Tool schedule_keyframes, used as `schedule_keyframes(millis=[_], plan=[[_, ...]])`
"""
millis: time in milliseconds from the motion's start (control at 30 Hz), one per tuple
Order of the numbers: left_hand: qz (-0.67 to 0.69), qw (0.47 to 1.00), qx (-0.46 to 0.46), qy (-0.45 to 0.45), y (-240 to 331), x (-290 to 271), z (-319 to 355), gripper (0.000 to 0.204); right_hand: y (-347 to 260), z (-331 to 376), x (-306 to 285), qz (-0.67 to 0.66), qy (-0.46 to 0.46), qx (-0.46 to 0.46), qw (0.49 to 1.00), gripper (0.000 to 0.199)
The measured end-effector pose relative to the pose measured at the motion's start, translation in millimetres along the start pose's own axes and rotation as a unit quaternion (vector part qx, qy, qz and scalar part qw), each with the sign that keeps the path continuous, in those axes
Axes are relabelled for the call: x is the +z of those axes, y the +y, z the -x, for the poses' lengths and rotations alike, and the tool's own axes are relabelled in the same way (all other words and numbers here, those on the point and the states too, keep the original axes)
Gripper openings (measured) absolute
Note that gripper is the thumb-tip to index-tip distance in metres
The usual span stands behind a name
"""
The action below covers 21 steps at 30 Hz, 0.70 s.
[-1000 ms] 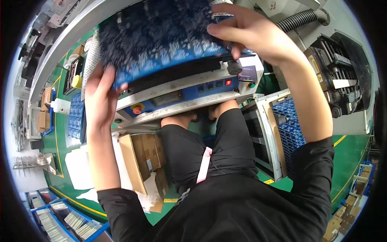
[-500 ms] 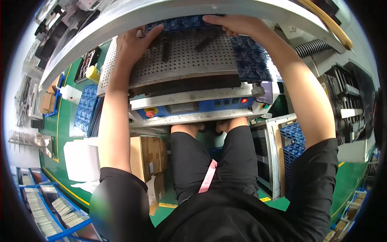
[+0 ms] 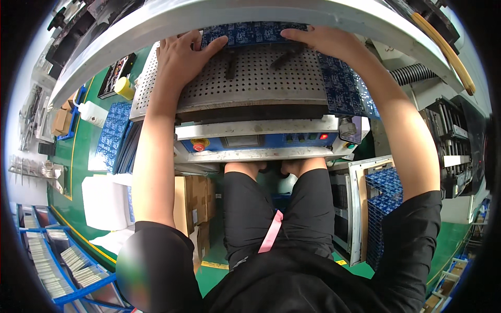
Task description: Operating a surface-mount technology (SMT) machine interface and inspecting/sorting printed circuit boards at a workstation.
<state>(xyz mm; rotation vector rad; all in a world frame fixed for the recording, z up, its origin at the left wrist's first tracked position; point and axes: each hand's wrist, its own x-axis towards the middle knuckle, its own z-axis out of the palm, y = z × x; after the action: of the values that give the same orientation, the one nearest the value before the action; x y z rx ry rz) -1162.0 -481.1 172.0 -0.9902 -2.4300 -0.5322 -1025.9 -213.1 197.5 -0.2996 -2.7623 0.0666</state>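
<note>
1. Nearest, the person sits at the machine, knees under its front panel (image 3: 255,141), where a red button (image 3: 199,146) and a small red lamp (image 3: 324,136) show.

2. Now both forearms reach far forward over the perforated plate (image 3: 250,78); 1.0 s ago they were raised and held the blue board panel up, tilted toward the camera, so it hid the plate.

3. Since then the panel (image 3: 250,34) has gone down flat at the far edge of the plate, under the white hood (image 3: 250,15). The 0.5 s picture already shows it low, so the change between then and now is small: a push farther in.

4. Left hand (image 3: 182,55) lies palm down, fingers spread, thumb on the panel's left end. It presses rather than grasps.

5. Right hand (image 3: 323,44) is likewise flat, fingers stretched along the panel's near edge, closed on nothing.

6. Right of the plate a 2nd blue board sheet (image 3: 347,88) lies along the edge, under the right forearm.

7. By my judgement, the laying-down is done and the work is at the seating stage: the panel is being squared on the plate.

8. Farther left, more blue boards (image 3: 112,135) and a yellow-capped bottle (image 3: 125,87) sit on the green bench (image 3: 65,156).
</note>
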Motion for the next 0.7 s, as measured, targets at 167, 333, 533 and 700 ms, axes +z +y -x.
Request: schedule_keyframes(millis=[167, 333, 533, 700], plan=[[-0.035, 0.999, 0.003, 0.031, -0.4, 5.2, 2.0, 0.068, -7.0, 1.1, -8.2, 0.02, -0.011, 0.0, 1.0, 0.089], [-0.018, 1.0, -0.01, 0.023, -0.9, 8.3, -2.6, 0.069, 4.8, -2.3, 15.1, -0.002, -0.022, 0.032, 0.999, 0.09], [-0.005, 0.999, -0.038, -0.003, -1.2, 7.5, -4.6, 0.067, 11.6, -7.2, 28.7, -0.118, -0.061, 0.047, 0.99, 0.09], [-0.004, 1.0, -0.023, 0.011, -14.1, 19.5, -7.7, 0.065, 19.8, -19.1, 47.0, -0.075, 0.03, 0.0, 0.997, 0.091]])
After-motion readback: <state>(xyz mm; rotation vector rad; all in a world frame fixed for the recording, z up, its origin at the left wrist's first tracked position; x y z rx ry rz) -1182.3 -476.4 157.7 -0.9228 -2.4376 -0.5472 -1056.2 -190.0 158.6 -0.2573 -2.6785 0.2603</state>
